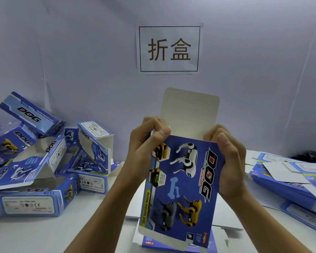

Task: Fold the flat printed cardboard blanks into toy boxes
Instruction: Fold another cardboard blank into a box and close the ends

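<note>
I hold a blue printed toy box (181, 183) upright in the middle of the view, with robot dogs and the word DOG on its front. Its plain inner top flap (190, 114) stands up behind my fingers. My left hand (144, 148) grips the box's upper left corner, thumb on the printed front. My right hand (228, 157) grips the upper right edge, thumb pressed near the top corner. The box's bottom flaps hang open just above the table.
A pile of folded blue boxes (44, 161) fills the left of the white table (62, 234). A stack of flat blanks (290, 179) lies on the right, and more blanks (217, 238) lie under the held box. A paper sign (169, 49) hangs on the back wall.
</note>
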